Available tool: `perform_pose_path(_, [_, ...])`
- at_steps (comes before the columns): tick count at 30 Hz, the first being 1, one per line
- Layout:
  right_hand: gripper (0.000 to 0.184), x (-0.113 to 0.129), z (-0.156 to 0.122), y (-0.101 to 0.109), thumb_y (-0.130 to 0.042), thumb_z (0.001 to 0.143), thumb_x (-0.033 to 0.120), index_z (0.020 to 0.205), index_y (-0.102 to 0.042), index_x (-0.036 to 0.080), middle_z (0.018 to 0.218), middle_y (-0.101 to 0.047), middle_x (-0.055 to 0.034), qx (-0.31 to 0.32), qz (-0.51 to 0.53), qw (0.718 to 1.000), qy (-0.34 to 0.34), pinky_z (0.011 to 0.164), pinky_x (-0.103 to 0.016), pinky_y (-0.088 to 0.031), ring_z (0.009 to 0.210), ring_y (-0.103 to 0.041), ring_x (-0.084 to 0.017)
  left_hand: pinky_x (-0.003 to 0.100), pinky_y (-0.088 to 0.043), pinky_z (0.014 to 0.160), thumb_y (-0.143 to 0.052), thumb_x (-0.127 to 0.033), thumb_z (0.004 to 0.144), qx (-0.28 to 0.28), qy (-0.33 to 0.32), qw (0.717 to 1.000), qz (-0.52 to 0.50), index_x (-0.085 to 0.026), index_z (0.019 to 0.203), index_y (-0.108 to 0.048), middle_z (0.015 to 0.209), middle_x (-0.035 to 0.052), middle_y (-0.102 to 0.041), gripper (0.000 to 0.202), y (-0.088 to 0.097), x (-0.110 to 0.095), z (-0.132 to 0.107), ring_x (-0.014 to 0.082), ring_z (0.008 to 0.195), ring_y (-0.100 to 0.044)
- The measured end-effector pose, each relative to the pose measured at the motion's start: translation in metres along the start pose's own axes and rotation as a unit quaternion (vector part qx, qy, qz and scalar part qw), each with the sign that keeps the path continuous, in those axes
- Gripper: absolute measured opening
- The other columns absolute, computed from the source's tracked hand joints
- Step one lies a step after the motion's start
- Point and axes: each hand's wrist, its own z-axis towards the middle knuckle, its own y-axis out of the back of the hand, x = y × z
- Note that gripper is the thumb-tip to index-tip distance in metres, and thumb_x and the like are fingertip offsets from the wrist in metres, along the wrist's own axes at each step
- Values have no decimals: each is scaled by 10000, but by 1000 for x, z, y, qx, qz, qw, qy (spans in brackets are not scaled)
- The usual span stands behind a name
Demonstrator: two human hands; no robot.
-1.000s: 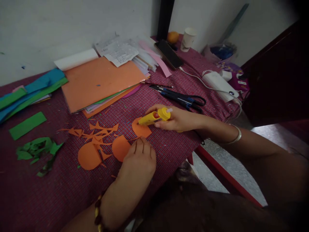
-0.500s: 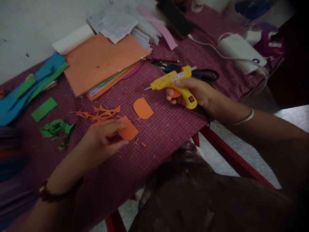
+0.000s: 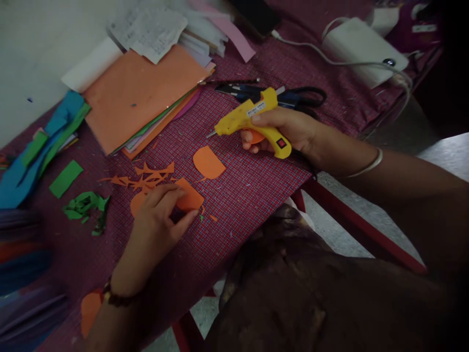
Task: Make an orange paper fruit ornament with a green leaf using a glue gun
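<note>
My right hand (image 3: 289,134) is wrapped round a yellow glue gun (image 3: 252,120), its nozzle pointing left above the red checked tablecloth (image 3: 249,195). Just below the nozzle lies an orange half-round paper piece (image 3: 208,163). My left hand (image 3: 159,220) pinches a second orange paper piece (image 3: 190,198) between thumb and fingers, low over the cloth. Beside that hand lie orange paper offcuts (image 3: 146,178) and another orange round (image 3: 136,203), partly hidden by my fingers.
A stack of coloured paper sheets (image 3: 139,98) topped with orange lies at the back, printed papers (image 3: 154,29) behind it. Black-handled scissors (image 3: 289,95) lie behind the gun. Green scraps (image 3: 86,205), blue and green strips (image 3: 44,142), a white box (image 3: 361,46) with cable.
The glue gun has lifted off the half-round piece and is held above the cloth. My left hand has moved left and picked up another orange piece. The view has tilted down.
</note>
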Motion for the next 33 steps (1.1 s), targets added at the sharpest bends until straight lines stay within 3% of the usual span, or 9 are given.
perform_pose_path(4, [156, -2, 3, 1, -612, 910, 254, 826, -616, 122, 677, -648, -15, 14, -16, 1000, 21, 540, -204, -543, 618, -668, -127, 520, -494, 980, -569, -291, 877, 21, -9, 1000, -13, -223, 1190, -601, 1240, 120, -623, 321, 2, 8, 6, 307, 1146, -601])
perform_pose_path(7, [174, -3, 4, 2, -651, 884, 288, 835, -613, 125, 682, -654, -24, 25, -24, 998, 46, 522, -213, -537, 620, -663, -135, 558, -465, 1008, -509, -220, 882, 73, -35, 997, -6, -221, 1294, -554, 1329, 135, -584, 415, 7, 14, 15, 320, 1203, -569])
perform_pose_path(11, [201, -3, 3, 1, -682, 858, 316, 816, -610, 133, 680, -658, -29, 25, -33, 998, 56, 529, -213, -537, 625, -658, -133, 552, -407, 1081, -472, -84, 852, 133, -53, 990, 14, -242, 1272, -576, 1407, 106, -534, 461, 14, 10, 26, 316, 1293, -504])
perform_pose_path(16, [221, -3, 1, 1, -695, 845, 331, 805, -614, 130, 684, -654, -21, 53, -43, 996, 65, 528, -200, -536, 610, -645, -117, 550, -418, 1072, -511, -56, 812, 132, -60, 989, 15, -238, 1259, -574, 1337, 100, -569, 487, 15, 7, 29, 300, 1269, -510])
perform_pose_path(21, [210, -5, 1, 3, -714, 815, 327, 783, -637, 134, 696, -658, -19, 59, -48, 995, 65, 528, -191, -537, 626, -644, -115, 522, -435, 1042, -559, -119, 815, 132, -12, 991, 28, -200, 1372, -485, 1302, 134, -566, 568, 19, 10, 31, 312, 1255, -509])
perform_pose_path(26, [150, -6, 2, 4, -662, 843, 296, 816, -646, 149, 703, -657, -19, 52, -63, 995, 65, 548, -209, -522, 640, -646, -120, 499, -478, 964, -642, -196, 763, 141, 50, 989, 16, -177, 1410, -433, 1162, 125, -616, 680, 23, 12, 36, 297, 1100, -588])
perform_pose_path(33, [177, -8, 2, 7, -659, 831, 322, 848, -642, 147, 713, -660, -18, 62, -71, 993, 70, 572, -220, -506, 661, -638, -111, 436, -511, 861, -615, -203, 747, 142, 110, 981, -68, -156, 1344, -471, 1080, 102, -610, 616, 20, 15, 36, 244, 983, -603])
